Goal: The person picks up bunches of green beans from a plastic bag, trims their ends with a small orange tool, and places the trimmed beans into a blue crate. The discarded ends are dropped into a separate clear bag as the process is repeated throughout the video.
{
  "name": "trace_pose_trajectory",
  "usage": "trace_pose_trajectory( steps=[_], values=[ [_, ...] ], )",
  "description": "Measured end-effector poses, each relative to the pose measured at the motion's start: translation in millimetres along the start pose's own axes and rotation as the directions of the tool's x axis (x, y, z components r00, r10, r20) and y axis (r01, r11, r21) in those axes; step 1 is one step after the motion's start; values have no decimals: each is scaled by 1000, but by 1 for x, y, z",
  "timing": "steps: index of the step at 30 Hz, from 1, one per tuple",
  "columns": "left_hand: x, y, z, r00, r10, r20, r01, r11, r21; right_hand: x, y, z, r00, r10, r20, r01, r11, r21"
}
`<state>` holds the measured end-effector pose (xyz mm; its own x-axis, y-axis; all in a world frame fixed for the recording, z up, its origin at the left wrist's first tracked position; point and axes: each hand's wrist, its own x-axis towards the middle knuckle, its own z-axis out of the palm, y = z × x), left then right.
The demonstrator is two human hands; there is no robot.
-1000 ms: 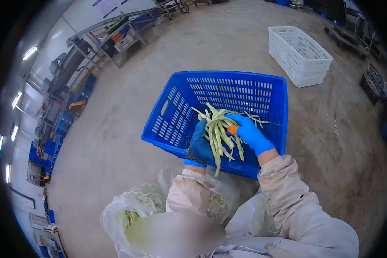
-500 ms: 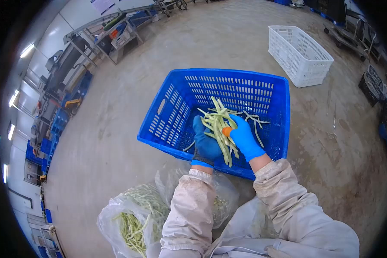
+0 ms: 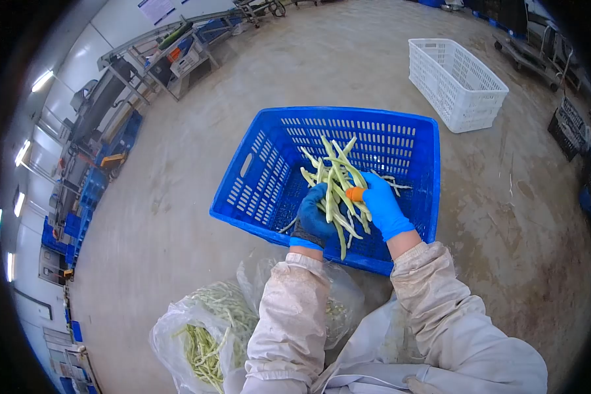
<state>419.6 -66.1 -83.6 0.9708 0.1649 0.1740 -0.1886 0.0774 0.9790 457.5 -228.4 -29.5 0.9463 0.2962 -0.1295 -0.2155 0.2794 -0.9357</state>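
Observation:
Over the blue crate (image 3: 241, 226) I hold a loose bunch of pale green beans (image 3: 335, 187) between both gloved hands. My left hand (image 3: 315, 214), in a dark blue glove, is closed around the lower left of the bunch. On the other side my right hand (image 3: 382, 205), in a bright blue glove with an orange cover (image 3: 354, 194) on the thumb, grips the beans. They fan out above and below the hands. A few thin beans (image 3: 396, 184) lie in the crate behind my right hand.
A clear plastic bag full of beans (image 3: 203, 351) stands at the lower left, beside another clear bag (image 3: 343, 302) under my left forearm. A white crate (image 3: 474, 98) rests on the floor at the upper right. Metal tables (image 3: 177, 72) line the left wall.
The beans have spread into a wider fan, with more tips pointing upward. My left hand has closed further over them, and my right hand has shifted slightly right and down.

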Motion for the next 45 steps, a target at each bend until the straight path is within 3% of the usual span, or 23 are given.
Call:
trace_pose_trajectory(
  steps=[2,3,5,6,8,9,11,13,14,16,20,23,31,34,35,36,38,39,40,42,43,45],
  values=[
    [9,10,5,971,-240,4,214,859,-465,-5,-9,1,997,-74,19,75,995,-70],
    [8,14,7,971,-239,4,214,860,-463,-7,-12,2,988,-145,44,150,979,-140],
    [-2,80,34,899,-422,119,373,594,-713,-9,-13,8,974,-210,81,222,956,-192],
    [-4,80,35,898,-424,119,375,593,-712,-10,-12,9,955,-269,121,292,925,-244],
    [-6,78,34,945,-327,24,282,774,-566,-7,-8,6,969,-232,90,245,953,-180],
    [-6,78,33,945,-326,24,282,775,-565,-5,-6,3,980,-200,15,199,967,-160],
    [-4,71,27,933,-358,22,267,652,-710,-1,-9,-3,984,-168,-59,158,978,-134],
    [1,64,17,910,-411,59,271,479,-835,5,-10,-14,988,-134,-71,136,990,34],
    [2,61,12,909,-412,58,271,480,-835,8,-11,-20,990,-116,-75,124,985,118],
    [1,62,5,919,-379,112,279,421,-863,8,-16,-29,991,-93,-97,103,990,101],
    [-2,70,9,959,-281,33,180,518,-836,8,-24,-35,984,-76,-159,104,980,172],
    [-4,85,16,940,-340,-22,160,496,-853,6,-32,-41,997,69,-33,-54,941,335],
    [1,78,9,974,-225,0,88,386,-918,-4,-39,-41,989,88,115,-134,857,498],
    [-1,82,11,990,-139,2,56,388,-920,6,-34,-47,986,94,141,-141,915,378],
    [2,76,6,989,-142,32,82,359,-930,12,-22,-47,997,-35,63,31,997,68],
    [1,70,3,991,-136,17,71,408,-910,18,-9,-47,982,-187,29,188,948,-257],
    [-3,85,15,979,-200,-44,48,432,-900,6,-13,-31,876,-482,-6,390,715,-580],
    [-3,90,20,971,-219,-94,22,475,-880,0,-22,-21,901,-434,6,395,813,-428],
    [-3,85,18,971,-221,-93,24,473,-881,-9,-32,-11,901,-433,5,393,813,-430],
    [-2,71,13,977,-189,-100,30,585,-810,-24,-43,10,922,-275,273,345,904,-253],
    [0,69,15,980,-187,-62,52,550,-834,-30,-41,19,924,-276,266,343,904,-254],
    [-3,73,25,985,-168,-35,68,570,-819,-40,-37,30,885,-336,324,459,749,-478]
  ],
)
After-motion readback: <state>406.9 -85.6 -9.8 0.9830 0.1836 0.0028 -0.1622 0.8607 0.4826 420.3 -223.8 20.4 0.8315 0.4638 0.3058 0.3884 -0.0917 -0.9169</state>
